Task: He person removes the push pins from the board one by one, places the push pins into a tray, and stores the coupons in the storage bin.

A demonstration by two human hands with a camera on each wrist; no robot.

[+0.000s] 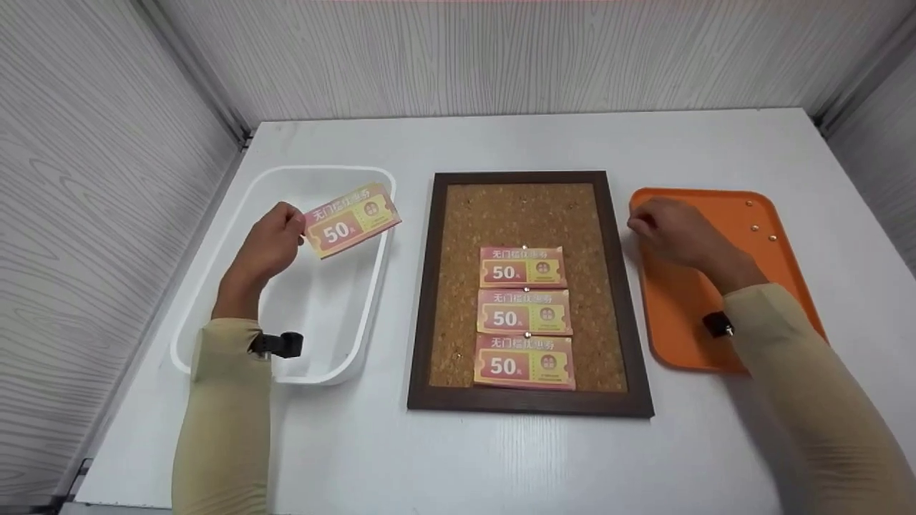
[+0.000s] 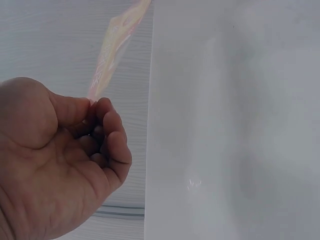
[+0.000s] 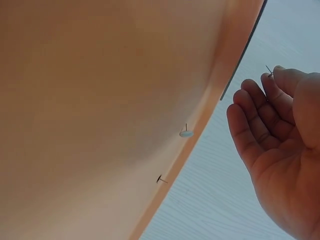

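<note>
My left hand pinches a pink and yellow paper coupon by its left end, above the white bin. In the left wrist view the coupon stands out from between thumb and forefinger. Over the left edge of the orange tray hovers my right hand. Its thumb and forefinger hold a thumbtack, point outward, in the right wrist view. Between the hands lies a framed cork board. Three like coupons form a column on it, each with a tack at its top edge.
Several thumbtacks lie in the upper right of the tray; the right wrist view shows one tack point up. More tacks sit in the bare cork. A wood-grain panel stands behind the white table.
</note>
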